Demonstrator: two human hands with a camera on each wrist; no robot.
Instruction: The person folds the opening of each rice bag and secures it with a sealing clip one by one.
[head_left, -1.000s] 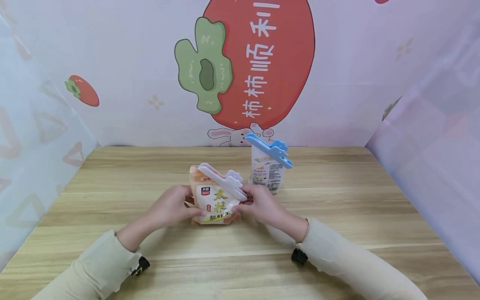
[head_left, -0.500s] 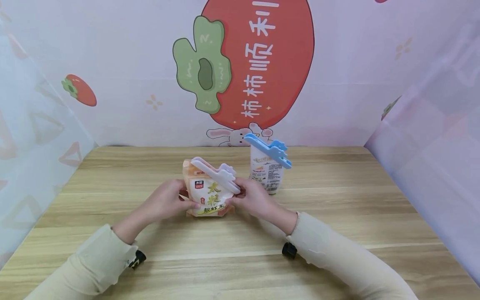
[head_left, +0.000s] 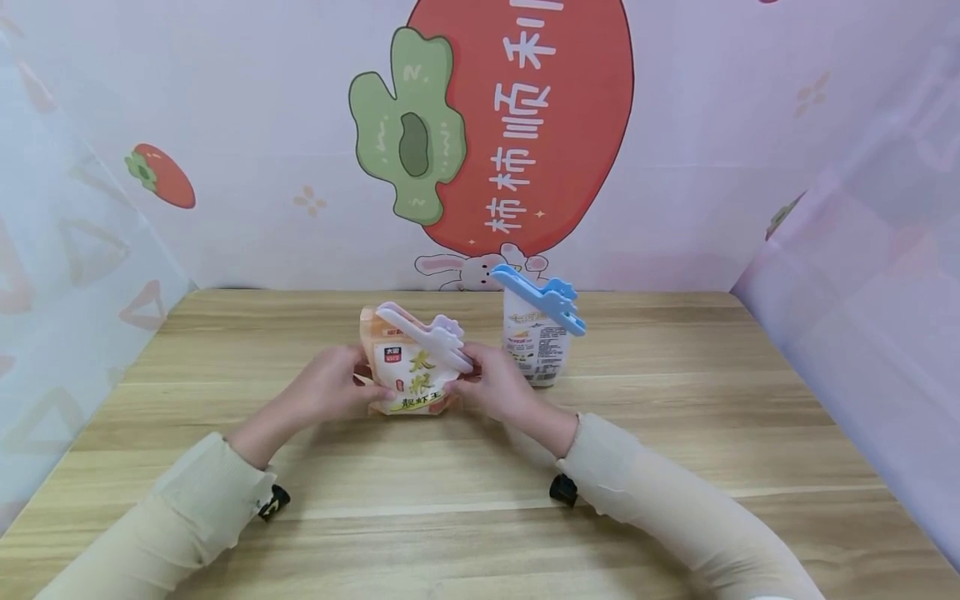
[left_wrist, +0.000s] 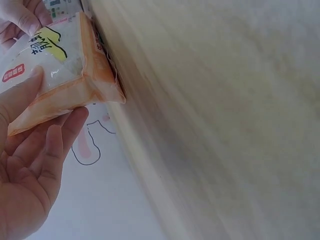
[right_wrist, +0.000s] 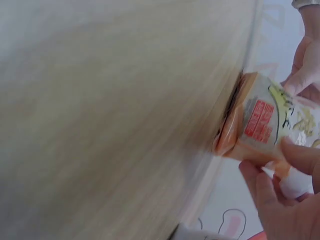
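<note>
Orange-and-white plastic snack pouch (head_left: 408, 379), sealed with a pale pink plastic clip (head_left: 427, 335), stands on the wooden table (head_left: 675, 400) between your hands in the head view. Your left hand (head_left: 330, 390) and right hand (head_left: 491, 387) each curl around one side of it. A white pouch with a blue clip (head_left: 538, 321) stands just behind. Left wrist view: fingers (left_wrist: 60, 135) cup the pouch's edge. Right wrist view: your thumb (right_wrist: 300, 155) presses its front. Keep both grips even so the pouch stays upright, clear of the rear pouch.
</note>
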